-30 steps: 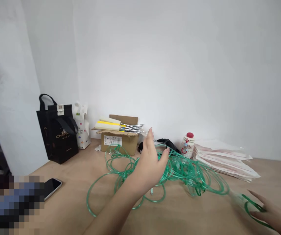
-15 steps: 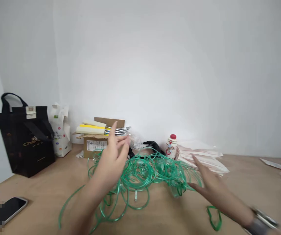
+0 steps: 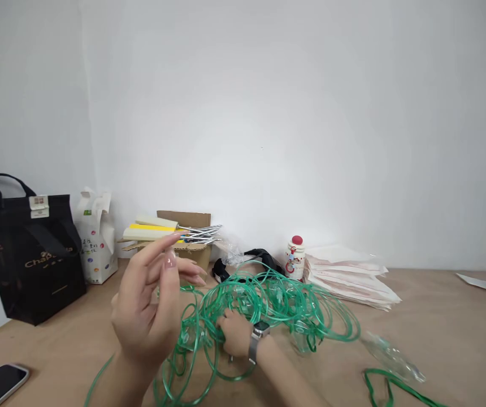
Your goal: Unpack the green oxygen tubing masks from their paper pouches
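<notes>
A tangled heap of green oxygen tubing (image 3: 209,370) with clear masks (image 3: 304,334) lies on the table before me. My right hand (image 3: 235,332), with a watch on the wrist, reaches into the front of the heap. Its fingers are curled round green tubing there, though the fingertips are partly hidden. Raised in front of the heap's left side, my left hand (image 3: 150,299) holds nothing, its fingers loosely bent and apart. To the right lie a clear plastic piece (image 3: 393,357) and a green elastic strap (image 3: 389,380).
Along the wall stand a black bag (image 3: 26,260), a white paper bag (image 3: 99,243), a cardboard box (image 3: 198,257) of rollers with metal rods, a black strap-like item (image 3: 264,257) and a white bottle (image 3: 296,260). White paper packets (image 3: 353,280) lie right; a phone (image 3: 3,384) is front left.
My right hand has swung left from the heap's right side into its front. My left hand has drawn lower and left. The clear plastic piece at right now shows.
</notes>
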{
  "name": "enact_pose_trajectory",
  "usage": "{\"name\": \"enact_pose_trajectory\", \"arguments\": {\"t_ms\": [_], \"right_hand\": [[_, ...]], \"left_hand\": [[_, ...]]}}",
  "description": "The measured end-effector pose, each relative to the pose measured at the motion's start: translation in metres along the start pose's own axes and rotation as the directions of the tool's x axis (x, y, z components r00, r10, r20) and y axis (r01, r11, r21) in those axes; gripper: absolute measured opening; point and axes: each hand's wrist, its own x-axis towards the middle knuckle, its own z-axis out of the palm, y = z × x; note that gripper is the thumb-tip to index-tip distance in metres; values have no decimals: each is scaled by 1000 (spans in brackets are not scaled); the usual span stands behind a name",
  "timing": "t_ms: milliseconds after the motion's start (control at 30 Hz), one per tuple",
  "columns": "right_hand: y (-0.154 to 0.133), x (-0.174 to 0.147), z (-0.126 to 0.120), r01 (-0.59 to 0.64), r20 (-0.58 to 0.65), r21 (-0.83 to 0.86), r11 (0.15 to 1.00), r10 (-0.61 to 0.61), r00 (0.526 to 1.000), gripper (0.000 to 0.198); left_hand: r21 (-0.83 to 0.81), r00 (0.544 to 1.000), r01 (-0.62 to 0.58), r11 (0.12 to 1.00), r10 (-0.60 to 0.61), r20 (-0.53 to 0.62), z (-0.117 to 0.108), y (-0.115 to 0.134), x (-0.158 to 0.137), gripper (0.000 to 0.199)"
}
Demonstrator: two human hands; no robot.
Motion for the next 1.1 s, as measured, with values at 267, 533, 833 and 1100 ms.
{"name": "enact_pose_trajectory", "arguments": {"t_ms": [267, 533, 833, 1100], "right_hand": [[25, -5, -36, -7, -263, 145, 989, 45, 964, 27], [53, -27, -93, 166, -593, 621, 766, 322, 738, 19], [26, -71, -136, 564, -577, 797, 215, 548, 606, 29], [-11, -86, -142, 338, -491, 818, 466, 259, 832, 15]], "left_hand": [[164, 960, -40, 986, -8, 280, 4, -11, -11, 25], [295, 882, 0, 955, -139, 450, 14, -9, -18, 35], [447, 496, 315, 837, -547, 674, 0, -31, 22, 48], [354, 689, 384, 853, -520, 505, -1, -31, 16, 62]]}}
